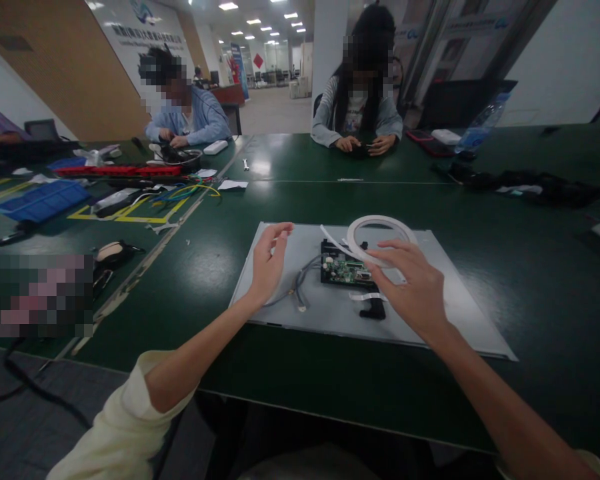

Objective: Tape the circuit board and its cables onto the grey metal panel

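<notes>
My right hand (415, 287) grips a roll of white tape (353, 237) between thumb and fingers, and a loose strip sticks out from it to the upper left. The roll is raised above a flat grey panel (430, 320). Over the panel's left side is my left hand (270, 263), fingers bent and thumb apart, with nothing seen in it. Between the two hands, a green circuit board (347, 270) in a black frame lies on the panel, partly behind the roll. A grey cable (300, 283) runs left from the board, and a black bracket-like part (373, 308) lies in front.
Across the green table (205, 267) sit two people, their hands on small items. To the left are a blue tray (43, 200), coloured wires (190, 190), a red strip (117, 171) and a wrench (245, 164). A water bottle (483, 127) and black bundle (530, 187) lie right.
</notes>
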Available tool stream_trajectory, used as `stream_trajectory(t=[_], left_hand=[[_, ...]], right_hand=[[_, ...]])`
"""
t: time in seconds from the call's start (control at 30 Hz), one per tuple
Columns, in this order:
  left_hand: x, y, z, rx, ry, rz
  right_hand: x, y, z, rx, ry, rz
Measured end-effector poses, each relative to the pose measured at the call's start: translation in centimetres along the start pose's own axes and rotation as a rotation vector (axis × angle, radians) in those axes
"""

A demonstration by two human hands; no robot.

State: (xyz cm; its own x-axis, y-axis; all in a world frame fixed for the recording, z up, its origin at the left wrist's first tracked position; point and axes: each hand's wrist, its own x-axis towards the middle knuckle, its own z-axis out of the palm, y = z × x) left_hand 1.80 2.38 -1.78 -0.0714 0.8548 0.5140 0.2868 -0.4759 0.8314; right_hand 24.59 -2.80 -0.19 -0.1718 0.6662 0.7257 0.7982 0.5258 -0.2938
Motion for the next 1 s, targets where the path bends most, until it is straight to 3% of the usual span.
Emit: stream_trajectory(t=[0.2,0.3,0.43,0.63,0.8,1.0], left_hand=[[-1.7,1.3,0.6,0.271,-0.221,0.437],[-2.3,1.3,1.0,0.395,-0.322,0.538],[-2.8,1.1,1.5,0.478,-0.416,0.525],[-3.5,1.4,1.7,0.485,-0.332,0.436],[-4.1,1.6,1.9,0.523,-0.487,0.361],[-4.6,2.0,2.2,0.661,-0.566,0.355]], right_hand=[[-0.6,-0.9,1.1,0.048,-0.011,-0.136],[-0.8,-1.1,1.5,0.077,-0.019,-0.16],[-1.1,-1.4,2.1,0.123,-0.016,-0.179],[-1.2,-1.9,2.7,0.14,-0.024,-0.151],[-1.4,-1.7,2.8,0.137,-0.029,-0.124],[-1.6,-1.6,3.1,0.126,-0.023,-0.124]])
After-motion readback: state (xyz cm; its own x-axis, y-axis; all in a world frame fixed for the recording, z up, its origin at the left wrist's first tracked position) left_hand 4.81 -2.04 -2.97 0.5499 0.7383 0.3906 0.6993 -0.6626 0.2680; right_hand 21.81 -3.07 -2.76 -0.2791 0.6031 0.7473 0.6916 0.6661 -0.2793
